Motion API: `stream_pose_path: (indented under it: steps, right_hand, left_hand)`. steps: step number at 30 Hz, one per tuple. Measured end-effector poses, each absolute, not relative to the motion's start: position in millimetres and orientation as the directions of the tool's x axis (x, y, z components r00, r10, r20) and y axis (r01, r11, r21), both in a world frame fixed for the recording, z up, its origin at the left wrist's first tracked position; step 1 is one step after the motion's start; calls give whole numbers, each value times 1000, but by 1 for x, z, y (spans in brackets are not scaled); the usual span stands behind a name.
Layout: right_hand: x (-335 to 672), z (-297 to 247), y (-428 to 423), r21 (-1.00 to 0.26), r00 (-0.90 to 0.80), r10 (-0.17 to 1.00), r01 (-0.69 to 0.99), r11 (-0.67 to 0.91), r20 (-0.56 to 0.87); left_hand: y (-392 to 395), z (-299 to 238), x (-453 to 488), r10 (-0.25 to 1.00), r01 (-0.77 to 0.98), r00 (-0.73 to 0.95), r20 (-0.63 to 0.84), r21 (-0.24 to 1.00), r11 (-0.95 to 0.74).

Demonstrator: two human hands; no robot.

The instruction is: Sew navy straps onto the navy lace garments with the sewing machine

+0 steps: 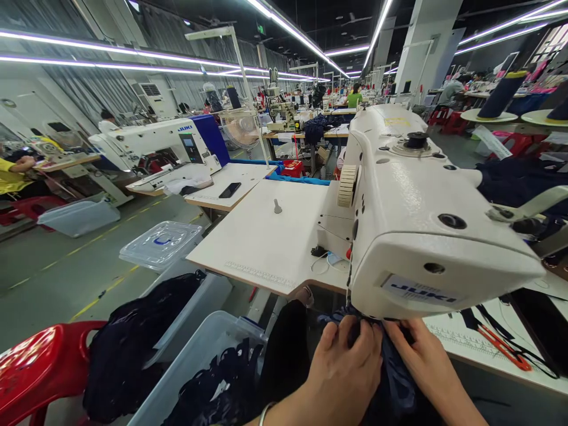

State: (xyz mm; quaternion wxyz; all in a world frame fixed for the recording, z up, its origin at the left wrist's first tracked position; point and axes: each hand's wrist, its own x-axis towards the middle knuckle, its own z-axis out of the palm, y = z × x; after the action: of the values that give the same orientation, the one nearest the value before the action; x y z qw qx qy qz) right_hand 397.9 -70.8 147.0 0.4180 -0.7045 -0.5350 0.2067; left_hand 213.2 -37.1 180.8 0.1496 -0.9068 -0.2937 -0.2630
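Dark navy fabric (397, 378) hangs under the head of a white JUKI sewing machine (426, 195). My left hand (348, 361) grips the fabric in front of the machine, its fingers curled into the cloth. Close by on the right, my right hand (419, 352) has its fingers closed on the same fabric, with the fingertips partly covered by the machine head. The needle and presser foot are out of sight behind the machine's front cover.
Left of my knees, a clear plastic bin (195, 349) holds navy pieces beside a red stool (48, 367). Orange-handled snips (501, 346) and a dark phone (541, 322) lie on the right tabletop. Another JUKI machine (151, 145) stands at the left. People work farther back.
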Motion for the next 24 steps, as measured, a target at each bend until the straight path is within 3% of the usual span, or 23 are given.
stream_pose_path:
  steps: [7,15,24]
  right_hand:
    - [457,145,-95,-729,269,940,683,-32,211]
    - [497,140,-121,-592,174,919,803,76,354]
    - [532,109,-138,-586,212,942,810,-20,261]
  left_hand:
    - [-35,187,208,455,571,736,501,-98,-815]
    - [-37,177,214,412,587,681,605,-116,-801]
    - [-41,173,217,376,557,733,567,-182,-810]
